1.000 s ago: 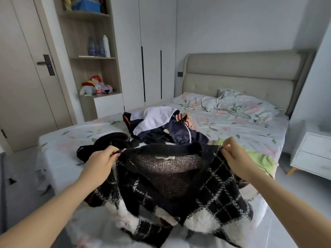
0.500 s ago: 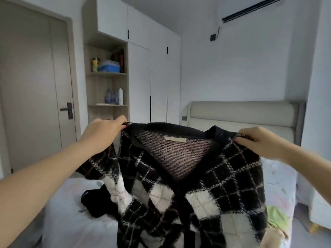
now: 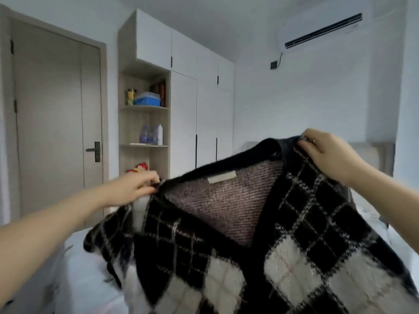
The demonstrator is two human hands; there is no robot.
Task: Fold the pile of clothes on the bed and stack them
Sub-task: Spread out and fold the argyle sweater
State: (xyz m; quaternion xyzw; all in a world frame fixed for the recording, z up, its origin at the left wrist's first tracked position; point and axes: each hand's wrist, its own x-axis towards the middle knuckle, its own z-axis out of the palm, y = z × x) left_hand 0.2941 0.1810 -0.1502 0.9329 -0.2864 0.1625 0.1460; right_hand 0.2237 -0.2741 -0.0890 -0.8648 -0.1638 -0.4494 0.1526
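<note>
1. Cardigan (image 3: 260, 234), black with a white diamond check, hangs in the air in front of the camera, held up by its two shoulders and tilted, so that its right shoulder sits higher than its left.
2. The left hand (image 3: 133, 189) grips the lower shoulder; its fingers (image 3: 148, 177) curl down and pinch the black collar edge against the thumb.
3. The right hand (image 3: 326, 155) grips the higher shoulder; its fingers (image 3: 305, 141) are bunched together over the knit, pinching the fabric. A small ring-like glint shows on one finger, too blurred to be sure.
4. The open V-neck shows the grey-pink inner knit and a pale label (image 3: 222, 177); any print on it cannot be read.
5. The cardigan's hem runs off the bottom edge of the view, and its left sleeve is bunched and motion-blurred.
6. The bed (image 3: 90, 279) shows only as a pale strip at the lower left and a sliver at the right; the cardigan hides the rest, including any other clothes.
7. Behind stand a closed door (image 3: 52, 123), open shelves (image 3: 145, 123) holding bottles and a blue box, a white wardrobe (image 3: 204, 109), and an air conditioner (image 3: 322, 30) high on the wall.
8. A red item on the lowest visible shelf is half hidden by the left hand.
</note>
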